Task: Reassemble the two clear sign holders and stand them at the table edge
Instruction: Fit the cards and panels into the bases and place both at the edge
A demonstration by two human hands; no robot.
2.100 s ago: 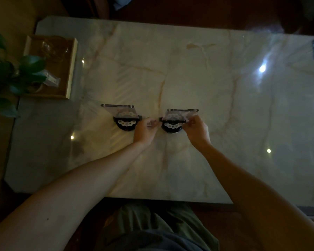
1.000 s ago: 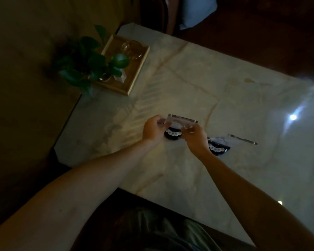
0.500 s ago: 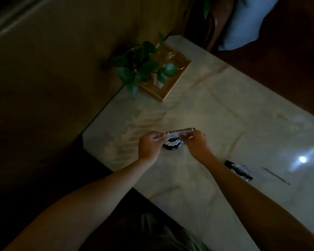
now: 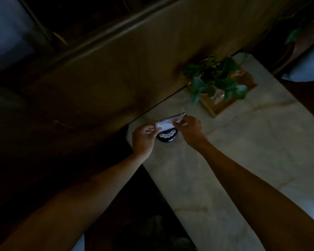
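Note:
One clear sign holder [image 4: 168,123] stands upright on its round black base [image 4: 167,137] close to the left corner of the marble table [image 4: 243,151]. My left hand [image 4: 143,138] pinches the clear panel's left end. My right hand [image 4: 188,128] pinches its right end from above. The base with its white dots rests on the table between my two hands. The second sign holder is out of view.
A wooden tray [image 4: 223,100] with a leafy green plant [image 4: 214,78] and glassware sits further along the table's left edge. A tan wall or panel [image 4: 116,73] runs along that edge. The room is dim.
Both hands carried the sign holder leftward along the table to its left corner. The view swung left, so the second holder has dropped out of frame.

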